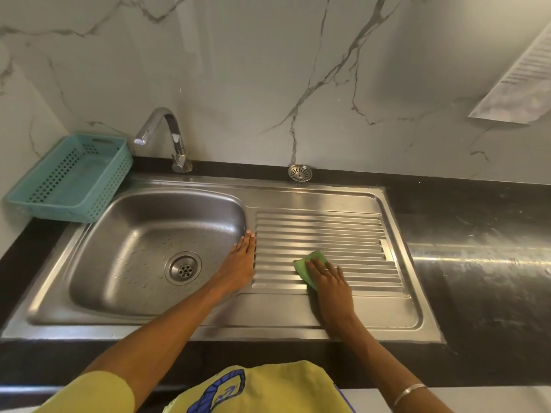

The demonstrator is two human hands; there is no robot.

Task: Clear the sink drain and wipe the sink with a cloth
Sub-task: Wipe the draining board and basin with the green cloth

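A steel sink (98, 296) with a wet basin fills the left half of the counter, its round drain (183, 268) open at the basin floor. A ribbed drainboard (343, 231) lies to its right. My right hand (329, 281) presses flat on a green cloth (311, 263) on the drainboard ribs. On the strip between basin and drainboard rests my left hand (241, 263), its fingers straight. A round metal strainer (300, 172) sits on the black ledge behind the drainboard.
A chrome tap (167, 135) rises at the back of the basin. A teal perforated basket (71, 177) stands at the back left. Black counter (477, 248) extends to the right, and a marble wall runs behind.
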